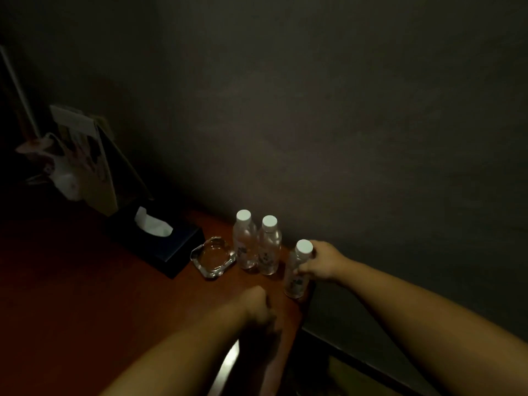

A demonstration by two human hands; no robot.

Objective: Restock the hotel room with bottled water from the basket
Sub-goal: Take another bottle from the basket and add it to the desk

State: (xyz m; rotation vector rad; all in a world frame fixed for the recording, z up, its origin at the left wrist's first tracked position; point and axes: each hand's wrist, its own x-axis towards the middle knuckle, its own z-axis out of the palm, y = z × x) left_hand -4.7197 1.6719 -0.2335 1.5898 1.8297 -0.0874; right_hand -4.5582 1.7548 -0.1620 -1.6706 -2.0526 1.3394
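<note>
- Your left hand (255,305) has its fingers curled inward over the table (85,281). It is blurred, so I cannot tell whether it holds anything.
- Your right hand (321,260) has its fingers (304,269) wrapped round the upper part of a third bottle (294,284), just under the white cap.
- The bottle's long axis runs close to upright, cap up, and its body hangs straight down from your fingers. Its base is at the table's right edge; I cannot tell whether it has touched down.
- The right hand is the nearer one to the row. To the left of its fingers and a little farther from you, two bottles (244,244) (268,250) stand upright side by side against the wall.
- In my judgement, the coming move is to set the third bottle down next to that pair, so shift left, away from the edge.
- Count, left to right: one tissue box (174,252), one glass ashtray (213,257), three bottles.
- The basket is not in view.
</note>
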